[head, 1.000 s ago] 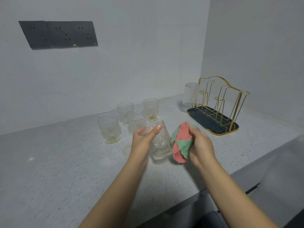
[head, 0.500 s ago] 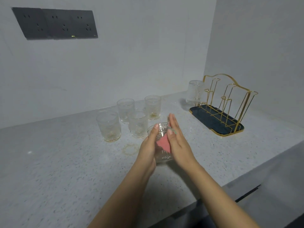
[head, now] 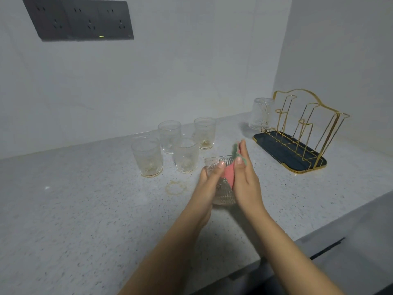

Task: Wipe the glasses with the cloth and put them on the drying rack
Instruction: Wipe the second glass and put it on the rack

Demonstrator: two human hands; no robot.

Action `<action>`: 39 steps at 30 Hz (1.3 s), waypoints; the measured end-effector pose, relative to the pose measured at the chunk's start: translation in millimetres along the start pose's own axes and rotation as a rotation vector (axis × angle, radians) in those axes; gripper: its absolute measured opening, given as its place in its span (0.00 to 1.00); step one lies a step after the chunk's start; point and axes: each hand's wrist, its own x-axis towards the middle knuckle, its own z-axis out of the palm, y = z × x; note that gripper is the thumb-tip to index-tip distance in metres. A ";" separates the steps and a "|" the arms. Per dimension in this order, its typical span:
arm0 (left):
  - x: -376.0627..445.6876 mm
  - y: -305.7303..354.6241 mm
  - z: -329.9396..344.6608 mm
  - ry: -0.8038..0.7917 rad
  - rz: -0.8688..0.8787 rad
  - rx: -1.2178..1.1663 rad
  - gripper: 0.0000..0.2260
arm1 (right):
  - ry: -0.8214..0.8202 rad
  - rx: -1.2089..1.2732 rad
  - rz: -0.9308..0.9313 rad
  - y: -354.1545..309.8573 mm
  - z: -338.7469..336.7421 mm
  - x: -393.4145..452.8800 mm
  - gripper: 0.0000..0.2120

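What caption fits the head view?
Left hand holds a ribbed glass while right hand presses the cloth against it.

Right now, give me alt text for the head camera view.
A left hand grips a ribbed glass while the right hand presses a pink-green cloth into it. Four glasses stand behind; one hangs inverted on a gold drying rack.

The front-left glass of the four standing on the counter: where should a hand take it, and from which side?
Judging by its pose, grip the front-left glass around its ribbed side wall, coming from the open front-left. It stands upright with its mouth up; neighbouring glasses crowd its right and rear.
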 end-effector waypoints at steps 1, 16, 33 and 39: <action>1.6 -0.9 -0.1 -0.011 -0.010 -0.037 0.24 | -0.001 -0.010 0.010 -1.7 -1.2 3.3 0.23; 3.9 3.7 -2.0 0.126 0.061 -0.143 0.36 | -0.034 0.047 0.248 -4.0 5.8 20.2 0.23; -0.8 -1.5 -1.9 0.040 0.084 -0.110 0.30 | -0.053 0.043 0.229 -7.5 0.0 17.2 0.23; 4.4 0.9 -9.1 0.164 0.132 0.029 0.35 | -0.042 -0.167 -0.151 0.4 17.4 -15.6 0.24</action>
